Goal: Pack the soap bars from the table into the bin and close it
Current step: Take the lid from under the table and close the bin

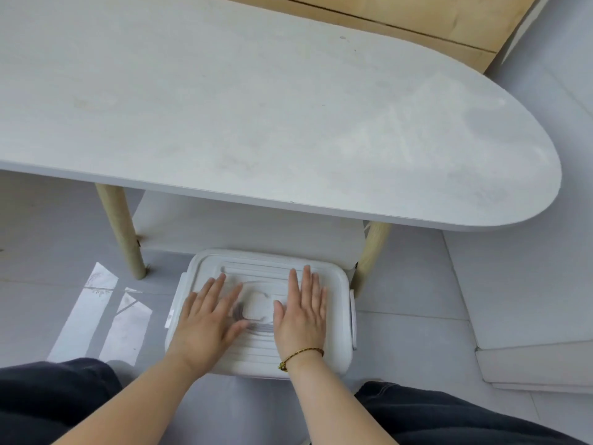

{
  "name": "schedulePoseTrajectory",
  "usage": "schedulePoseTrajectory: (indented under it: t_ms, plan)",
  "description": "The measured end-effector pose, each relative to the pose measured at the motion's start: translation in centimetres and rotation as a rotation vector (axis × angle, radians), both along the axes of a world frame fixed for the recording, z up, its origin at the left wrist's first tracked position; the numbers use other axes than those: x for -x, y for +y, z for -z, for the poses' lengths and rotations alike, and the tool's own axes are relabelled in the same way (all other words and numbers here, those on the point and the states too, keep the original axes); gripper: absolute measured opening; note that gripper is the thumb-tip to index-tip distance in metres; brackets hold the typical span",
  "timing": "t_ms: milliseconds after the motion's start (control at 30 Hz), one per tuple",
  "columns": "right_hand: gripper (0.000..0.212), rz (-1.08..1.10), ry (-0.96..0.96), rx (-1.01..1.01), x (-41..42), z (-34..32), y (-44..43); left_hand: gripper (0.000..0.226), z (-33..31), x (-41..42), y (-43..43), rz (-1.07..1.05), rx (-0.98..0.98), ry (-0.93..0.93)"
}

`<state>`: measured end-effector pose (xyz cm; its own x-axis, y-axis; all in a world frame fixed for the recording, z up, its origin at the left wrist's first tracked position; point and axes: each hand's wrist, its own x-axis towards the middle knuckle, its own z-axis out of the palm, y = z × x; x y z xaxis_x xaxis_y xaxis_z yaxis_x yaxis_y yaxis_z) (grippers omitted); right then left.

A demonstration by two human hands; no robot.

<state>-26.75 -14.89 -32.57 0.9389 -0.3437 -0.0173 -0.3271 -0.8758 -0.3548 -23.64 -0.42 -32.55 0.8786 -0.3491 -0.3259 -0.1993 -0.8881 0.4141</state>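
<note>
**Item: white plastic bin [338,359], with lid [263,268].**
- Place: on the floor [417,284], just near of the tabletop [256,107] edge, between the seated person's knees.
- Lid: lies on top. Whether it is snapped home cannot be told.
- Soap bars: none in view, as the lid hides the inside.

**Hands.**
- Left hand [205,316]: flat on the lid's left half, fingers straight and a little spread, gripping nothing. It is blurred.
- Right hand [303,313]: flat on the right half with fingers straight, also gripping nothing. A cord bracelet [301,356] is on the wrist.

**Handling, by judgement.**
- The shell is probably stiff, thin, smooth plastic, light in itself but heavier if full of soap.
- The ribbed lid probably gives in the middle, so press at the rim and corners.
- Take hold at the side latches, right [353,316] and left [175,303].

**Surroundings.**
- Pale wooden table legs [122,229].
- A lower shelf [250,226].
- Sunlight patches [96,316] on the floor, left.
</note>
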Motion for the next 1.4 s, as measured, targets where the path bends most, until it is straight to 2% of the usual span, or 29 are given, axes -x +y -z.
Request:
schedulePoseTrajectory:
  t_ms: [67,100,167,200,267,433,533,633,700,833,900,1133,1300,1333,1400]
  plan:
    - [0.061,-0.183,0.016,0.073,-1.2,-0.5,2.2,0.127,-0.6,-0.6,1.7,-0.171,0.099,-0.057]
    - [0.060,-0.260,0.057,0.071,-1.5,-0.5,3.0,0.117,-0.8,-0.9,2.3,-0.247,0.140,-0.081]
    - [0.053,-0.333,0.130,0.115,-1.7,-0.5,4.1,0.078,-0.9,-1.6,3.8,-0.414,0.165,-0.064]
    - [0.052,-0.325,0.188,0.134,-1.6,-0.3,4.4,0.069,-0.7,-1.9,4.4,-0.476,0.162,-0.006]
    - [0.055,-0.333,0.292,0.192,-1.6,-0.5,5.1,0.072,-0.2,-2.4,5.3,-0.564,0.236,0.156]
    - [0.055,-0.329,0.272,0.261,-1.8,0.0,5.0,0.083,0.4,-3.1,5.3,-0.760,0.608,0.604]
    - [0.055,-0.335,0.278,0.272,-1.9,0.0,5.1,0.089,0.6,-3.6,5.4,-0.836,0.678,0.685]
    - [0.055,-0.326,0.262,0.299,-2.0,0.1,5.0,0.096,0.7,-3.8,5.4,-0.873,0.681,0.602]
    - [0.055,-0.327,0.286,0.294,-2.0,-0.1,5.1,0.091,0.7,-3.6,5.0,-0.893,0.668,0.501]
    - [0.054,-0.325,0.280,0.301,-1.9,-0.2,5.2,0.041,0.5,-3.0,4.0,-0.916,0.593,0.299]
    - [0.054,-0.321,0.277,0.301,-1.9,-0.2,5.1,0.024,0.6,-2.7,3.9,-0.917,0.567,0.239]
    - [0.053,-0.325,0.278,0.288,-1.9,-0.2,5.1,0.006,0.8,-2.4,3.7,-0.860,0.536,0.129]
    - [0.054,-0.336,0.302,0.275,-2.0,-0.2,5.1,0.020,0.8,-2.1,3.5,-0.812,0.515,0.081]
    - [0.054,-0.337,0.309,0.274,-2.0,-0.2,5.1,0.026,0.8,-2.0,3.5,-0.772,0.480,0.085]
    - [0.054,-0.335,0.300,0.282,-1.9,-0.1,5.1,0.044,1.1,-1.5,3.5,-0.574,0.281,-0.025]
